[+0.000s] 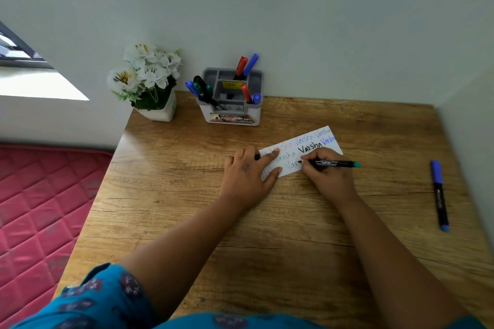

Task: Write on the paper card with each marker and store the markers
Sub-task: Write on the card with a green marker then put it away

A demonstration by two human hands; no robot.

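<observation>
You are in the writing step: your right hand (327, 171) is closed around a green-ended marker (335, 163), its tip down on the paper card (299, 153) partway through a word on the lowest line; your left hand (247, 171) lies flat with fingers spread, pinning the card's left end to the wooden desk (187, 208), and something small and dark, perhaps the cap, shows just beside its index finger, though you cannot be sure; several words in other colours already fill the card; a blue marker (439, 195) lies capped on the desk well apart to your right; the organiser (231, 96) at the back wall already holds several markers; next, probably, you finish the word, cap the marker and stand it in the organiser, then take the blue one.
</observation>
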